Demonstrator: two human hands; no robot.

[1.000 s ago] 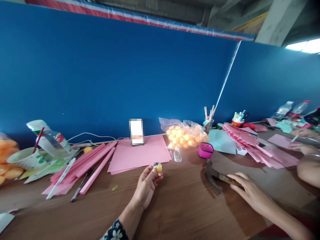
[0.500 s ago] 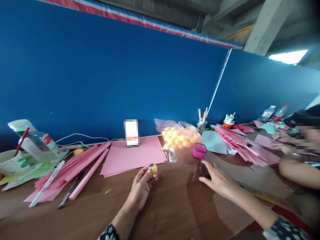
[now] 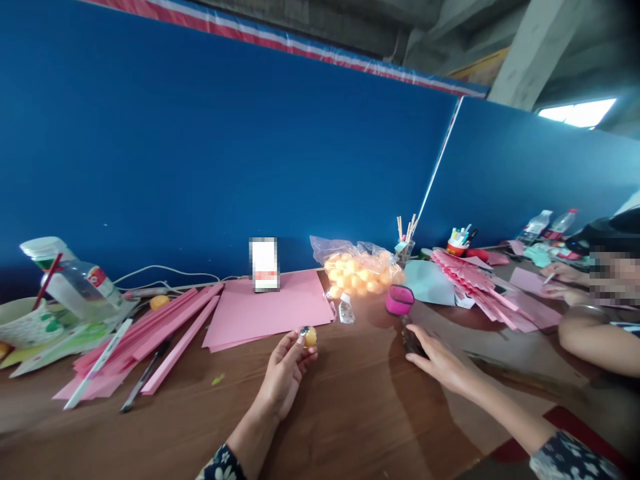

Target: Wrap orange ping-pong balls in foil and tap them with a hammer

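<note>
My left hand [image 3: 286,365] is closed in a pinch around a small yellow ball [image 3: 311,337] with a dark patch on its upper left side. To the right, the fingers and thumb of my right hand [image 3: 440,360] curve around a dark brown object [image 3: 411,339] low over the table; its kind is hard to make out. Just behind that hand stands a bright pink ring-shaped band [image 3: 399,301] with a dark edge. A small clear plastic piece [image 3: 346,309] lies between the band and a stack of pink paper [image 3: 270,313].
A clear bag of orange balls [image 3: 357,273] lies against the blue partition [image 3: 225,133]. Pink paper strips [image 3: 145,327], a black pen [image 3: 143,379] and a plastic bottle [image 3: 75,287] are at left. At right are fringed pink paper [image 3: 470,287] and another person's arm [image 3: 595,337].
My right hand has shifted slightly right and down with the dark brown object. My left hand still pinches the yellow ball in nearly the same spot.
</note>
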